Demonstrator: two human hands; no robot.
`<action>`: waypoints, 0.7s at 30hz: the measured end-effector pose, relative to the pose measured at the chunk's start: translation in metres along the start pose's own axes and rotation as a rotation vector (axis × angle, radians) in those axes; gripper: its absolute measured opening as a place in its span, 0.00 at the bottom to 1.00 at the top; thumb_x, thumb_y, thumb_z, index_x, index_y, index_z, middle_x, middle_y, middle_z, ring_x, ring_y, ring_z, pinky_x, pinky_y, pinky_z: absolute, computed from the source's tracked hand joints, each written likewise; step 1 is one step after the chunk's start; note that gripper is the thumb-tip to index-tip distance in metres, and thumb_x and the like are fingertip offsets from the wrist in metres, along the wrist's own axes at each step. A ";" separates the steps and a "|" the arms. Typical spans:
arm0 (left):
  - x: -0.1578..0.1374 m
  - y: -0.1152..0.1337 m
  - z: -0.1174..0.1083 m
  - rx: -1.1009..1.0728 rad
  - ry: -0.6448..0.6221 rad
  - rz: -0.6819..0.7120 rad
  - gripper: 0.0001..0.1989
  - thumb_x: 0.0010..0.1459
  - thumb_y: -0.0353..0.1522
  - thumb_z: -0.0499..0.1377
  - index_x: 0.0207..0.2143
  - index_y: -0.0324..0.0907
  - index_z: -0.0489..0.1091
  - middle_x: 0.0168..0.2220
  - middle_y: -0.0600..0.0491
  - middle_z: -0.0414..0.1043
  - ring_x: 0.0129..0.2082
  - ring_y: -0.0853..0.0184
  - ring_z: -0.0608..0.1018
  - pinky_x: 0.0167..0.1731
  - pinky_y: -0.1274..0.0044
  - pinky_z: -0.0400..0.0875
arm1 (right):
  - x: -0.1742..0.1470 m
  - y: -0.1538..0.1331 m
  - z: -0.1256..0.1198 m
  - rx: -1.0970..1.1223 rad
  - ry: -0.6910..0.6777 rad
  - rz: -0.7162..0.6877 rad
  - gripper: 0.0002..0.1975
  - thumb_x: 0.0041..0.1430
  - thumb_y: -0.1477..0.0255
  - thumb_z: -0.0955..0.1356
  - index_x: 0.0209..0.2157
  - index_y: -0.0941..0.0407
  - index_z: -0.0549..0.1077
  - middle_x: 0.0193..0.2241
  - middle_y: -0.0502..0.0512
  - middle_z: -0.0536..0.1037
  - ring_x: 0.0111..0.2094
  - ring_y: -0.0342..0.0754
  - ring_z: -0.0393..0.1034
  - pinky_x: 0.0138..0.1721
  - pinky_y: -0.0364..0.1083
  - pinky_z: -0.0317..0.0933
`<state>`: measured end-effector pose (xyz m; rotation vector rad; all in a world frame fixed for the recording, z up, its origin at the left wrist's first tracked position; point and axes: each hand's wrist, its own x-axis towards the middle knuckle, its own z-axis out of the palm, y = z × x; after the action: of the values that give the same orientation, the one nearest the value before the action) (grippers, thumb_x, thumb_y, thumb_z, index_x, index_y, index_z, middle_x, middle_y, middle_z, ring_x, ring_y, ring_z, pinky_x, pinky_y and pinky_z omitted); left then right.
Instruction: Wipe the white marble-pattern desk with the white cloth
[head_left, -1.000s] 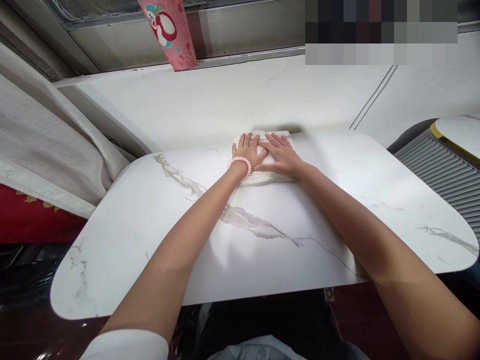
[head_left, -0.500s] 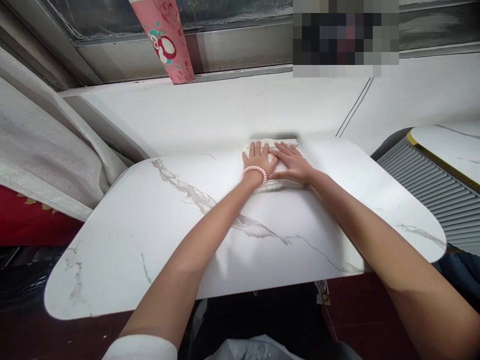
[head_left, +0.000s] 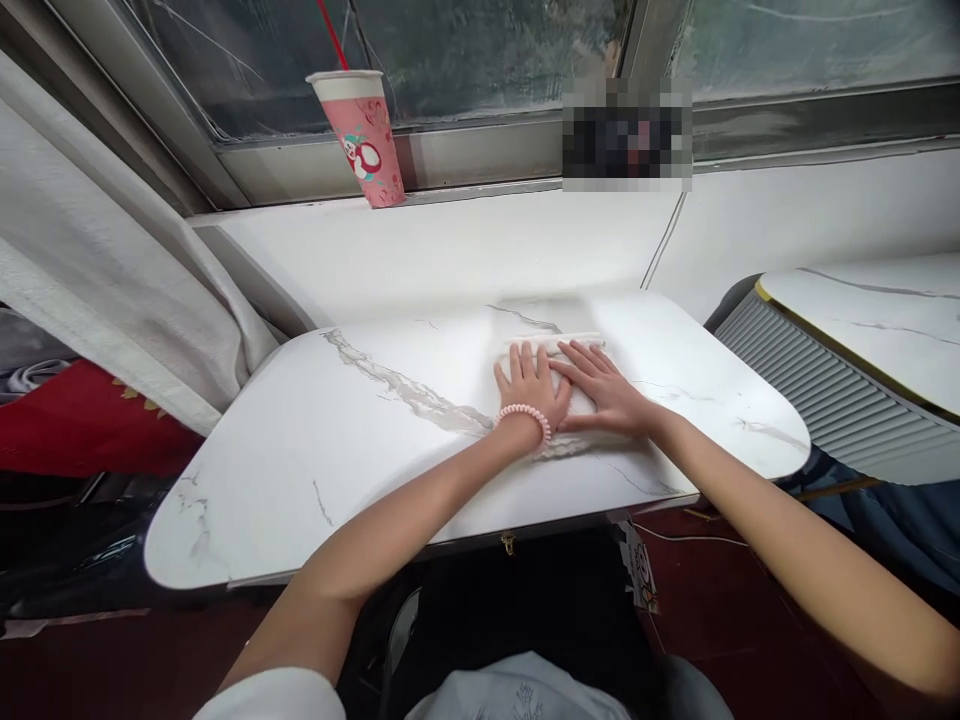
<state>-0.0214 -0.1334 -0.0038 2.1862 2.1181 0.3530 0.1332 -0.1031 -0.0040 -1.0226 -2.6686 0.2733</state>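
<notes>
A folded white cloth [head_left: 581, 402] lies flat on the white marble-patterned table [head_left: 420, 480], right of its middle. My left hand [head_left: 531, 388], with a pink coiled band at the wrist, rests palm down on the cloth with its fingers spread. Beside it my right hand [head_left: 604, 395] also presses flat on the cloth, fingers stretched toward the upper left. The thumb side of the left hand meets the right hand's fingers. Most of the cloth's middle is hidden under both hands; its far and near edges show.
On the window ledge stands a pink paper cup [head_left: 366, 145] with a red straw. A light curtain [head_left: 112, 230] hangs at the left, above red fabric [head_left: 82, 420]. At the right is another marble-patterned table [head_left: 885, 310] with a ribbed grey side.
Both hands have drawn the cloth from the table's far edge toward the near edge. The view has tilted up, showing more of the window and the whole cup.
</notes>
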 end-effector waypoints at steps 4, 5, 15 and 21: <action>-0.036 0.014 0.001 0.017 0.012 0.029 0.34 0.65 0.44 0.42 0.67 0.34 0.47 0.70 0.42 0.41 0.69 0.52 0.43 0.64 0.53 0.42 | -0.035 -0.016 0.002 -0.026 0.029 -0.039 0.49 0.52 0.39 0.62 0.67 0.51 0.49 0.69 0.57 0.42 0.69 0.58 0.31 0.67 0.61 0.31; -0.044 0.018 0.001 0.020 0.012 0.039 0.34 0.65 0.44 0.42 0.67 0.33 0.47 0.70 0.42 0.41 0.69 0.52 0.43 0.64 0.53 0.42 | -0.044 -0.018 0.003 -0.031 0.040 -0.043 0.49 0.52 0.39 0.62 0.67 0.51 0.49 0.69 0.57 0.42 0.69 0.58 0.31 0.67 0.62 0.31; -0.071 0.065 0.009 -0.024 0.014 0.180 0.35 0.65 0.44 0.41 0.67 0.30 0.47 0.69 0.38 0.41 0.69 0.47 0.43 0.63 0.49 0.43 | -0.109 -0.023 -0.017 -0.016 0.035 0.080 0.47 0.53 0.45 0.66 0.67 0.50 0.49 0.69 0.58 0.42 0.69 0.62 0.34 0.66 0.66 0.35; -0.041 0.092 0.013 -0.077 -0.058 0.240 0.35 0.65 0.45 0.40 0.67 0.32 0.46 0.70 0.42 0.41 0.69 0.51 0.42 0.64 0.51 0.41 | -0.122 0.011 -0.020 -0.042 0.100 0.157 0.44 0.54 0.44 0.65 0.66 0.47 0.50 0.69 0.56 0.44 0.69 0.62 0.36 0.66 0.66 0.34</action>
<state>0.0709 -0.1763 -0.0013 2.3791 1.7854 0.3747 0.2331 -0.1760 -0.0101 -1.2273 -2.5195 0.1931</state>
